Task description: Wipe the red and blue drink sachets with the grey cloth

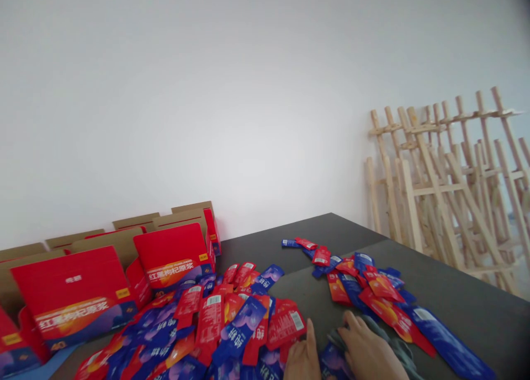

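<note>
Dark table | sachets touching left hand, finger out; right hand flat, loose

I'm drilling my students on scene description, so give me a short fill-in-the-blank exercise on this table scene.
1. The sachets heaped on the dark table are red and ____.
2. The open boxes at the left are printed mostly ____ outside.
3. The frames leaning on the wall at the right are made of ____.
4. The left hand and right hand rest at the ____ edge of the picture.

Missing words: blue; red; wood; bottom
</note>
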A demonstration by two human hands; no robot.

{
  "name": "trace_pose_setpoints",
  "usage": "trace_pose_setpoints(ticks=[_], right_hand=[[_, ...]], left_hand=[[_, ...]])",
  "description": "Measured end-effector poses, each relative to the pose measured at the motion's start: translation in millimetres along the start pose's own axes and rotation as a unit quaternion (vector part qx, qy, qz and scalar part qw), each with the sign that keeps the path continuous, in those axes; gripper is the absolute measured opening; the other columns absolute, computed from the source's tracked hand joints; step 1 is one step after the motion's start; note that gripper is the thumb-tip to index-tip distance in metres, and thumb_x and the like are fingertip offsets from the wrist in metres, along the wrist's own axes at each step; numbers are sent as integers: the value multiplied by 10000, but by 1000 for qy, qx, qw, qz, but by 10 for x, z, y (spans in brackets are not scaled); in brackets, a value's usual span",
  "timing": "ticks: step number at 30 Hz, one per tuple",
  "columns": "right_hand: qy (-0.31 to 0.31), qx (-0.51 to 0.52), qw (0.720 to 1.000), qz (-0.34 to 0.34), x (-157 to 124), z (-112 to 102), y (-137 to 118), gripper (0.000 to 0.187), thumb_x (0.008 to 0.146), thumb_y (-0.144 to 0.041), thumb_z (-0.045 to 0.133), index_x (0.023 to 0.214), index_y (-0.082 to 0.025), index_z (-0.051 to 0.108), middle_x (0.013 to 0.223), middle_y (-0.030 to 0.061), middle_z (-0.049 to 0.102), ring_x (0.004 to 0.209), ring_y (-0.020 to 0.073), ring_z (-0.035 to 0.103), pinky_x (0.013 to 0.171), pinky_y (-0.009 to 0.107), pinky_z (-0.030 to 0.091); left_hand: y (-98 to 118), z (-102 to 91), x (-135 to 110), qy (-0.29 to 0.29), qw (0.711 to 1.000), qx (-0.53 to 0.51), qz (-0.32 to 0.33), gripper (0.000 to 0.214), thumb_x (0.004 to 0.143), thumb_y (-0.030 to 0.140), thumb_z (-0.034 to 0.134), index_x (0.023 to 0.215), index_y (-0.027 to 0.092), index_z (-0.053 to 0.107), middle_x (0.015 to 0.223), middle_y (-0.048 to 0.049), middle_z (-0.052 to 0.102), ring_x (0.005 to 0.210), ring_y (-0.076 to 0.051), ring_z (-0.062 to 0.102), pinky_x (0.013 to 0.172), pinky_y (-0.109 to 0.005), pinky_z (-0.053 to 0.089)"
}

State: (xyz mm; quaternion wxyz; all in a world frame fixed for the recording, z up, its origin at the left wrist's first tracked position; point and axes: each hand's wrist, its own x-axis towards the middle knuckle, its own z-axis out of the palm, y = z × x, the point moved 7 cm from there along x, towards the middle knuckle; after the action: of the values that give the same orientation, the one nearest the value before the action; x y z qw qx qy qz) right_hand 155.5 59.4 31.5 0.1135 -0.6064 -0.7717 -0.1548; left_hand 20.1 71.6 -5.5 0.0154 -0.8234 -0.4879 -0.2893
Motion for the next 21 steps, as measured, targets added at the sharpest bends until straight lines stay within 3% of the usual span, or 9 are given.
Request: trace_pose_setpoints(ticks=[5, 8, 13, 17, 21], right_hand=[[30, 13, 997, -71, 12, 20, -438, 318, 710, -37, 543, 927, -207, 703, 1046, 90, 662, 900, 236, 608, 582, 272, 502], [28, 50, 991, -119, -86, 24, -513, 343, 707, -56, 558, 950, -255, 694, 989, 38, 655, 876, 215, 604, 587, 255, 495], [10, 50, 997, -60, -122, 24, -144, 440, 664, -42, 544, 1017, -249, 706, 1138, 73, 643, 996, 236, 598, 785, 307, 510], [8, 11, 1000, -28, -140, 48, 142, 418, 708, -37, 519, 1045, -201, 705, 1097, 112, 669, 1014, 280, 600, 856, 400, 506], [2, -25, 999, -28, -206, 20, 255, 390, 687, -46, 533, 991, -209, 713, 1040, 113, 691, 1054, 325, 589, 898, 475, 491]], left_hand=[[-57, 180, -20, -30, 999, -14, -6, 752, 669, 116, 597, 1404, 98, 436, 1074, -98, 716, 980, -232, 667, 934, -329, 480], [-82, 276, -26, -54, 998, 10, -23, 748, 666, 94, 566, 1403, 110, 440, 1090, -93, 715, 1005, -228, 665, 950, -347, 474], [-29, 160, -28, -74, 997, -27, -20, 854, 643, 184, 652, 1444, 77, 377, 1165, -120, 683, 1068, -256, 635, 1014, -375, 435], [22, -46, -32, -67, 997, -35, -6, 758, 702, 240, 647, 1415, 99, 434, 1169, -112, 678, 1066, -245, 628, 998, -355, 444], [64, -124, -60, -46, 998, 19, 26, 613, 748, 276, 612, 1342, 152, 523, 1142, -101, 673, 1044, -268, 616, 920, -370, 486]])
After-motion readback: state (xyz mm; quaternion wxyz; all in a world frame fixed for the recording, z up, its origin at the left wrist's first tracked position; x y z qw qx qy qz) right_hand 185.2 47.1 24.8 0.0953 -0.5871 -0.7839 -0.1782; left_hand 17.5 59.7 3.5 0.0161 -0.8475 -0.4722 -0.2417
